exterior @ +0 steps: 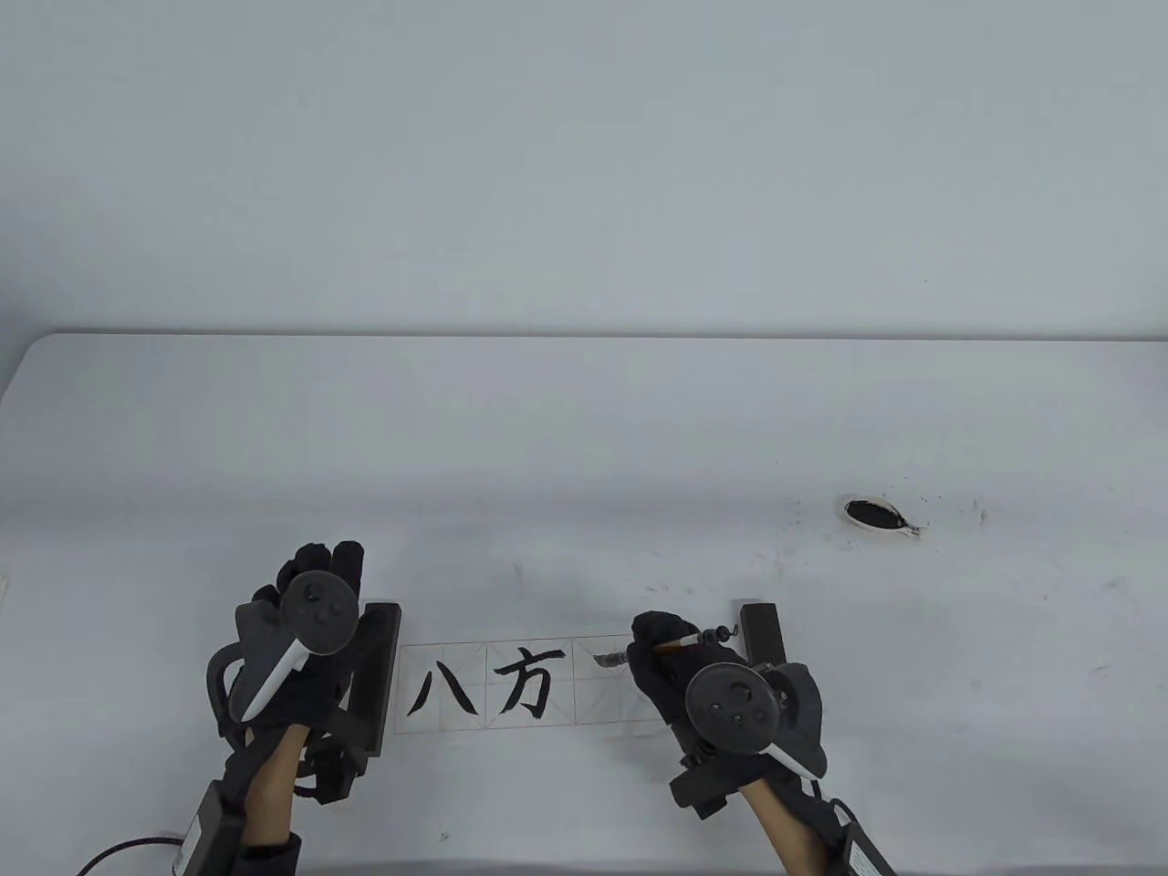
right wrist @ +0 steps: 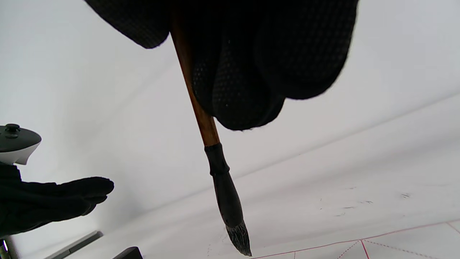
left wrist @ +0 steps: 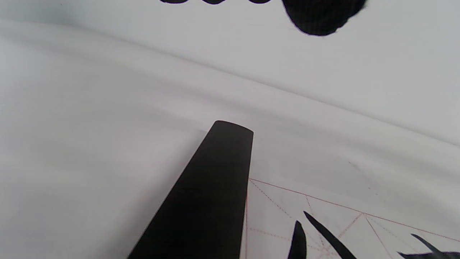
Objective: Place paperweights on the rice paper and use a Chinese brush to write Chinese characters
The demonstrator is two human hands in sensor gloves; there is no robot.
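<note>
Brush (right wrist: 215,158) pinched in right hand (exterior: 671,662); left hand (exterior: 315,593) flat on weight (exterior: 379,675). Soft tip: best held mid-shaft, upright.

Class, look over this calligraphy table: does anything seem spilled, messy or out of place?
Yes. Around the ink dish on the table, right of the paper, black ink specks and smears dot the white surface, trailing toward the writing area. The two paperweights and the brush in the right hand look orderly.

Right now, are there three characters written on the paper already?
No, the rice paper shows only two finished black characters, and the brush held by the right hand is at the third square.
</note>
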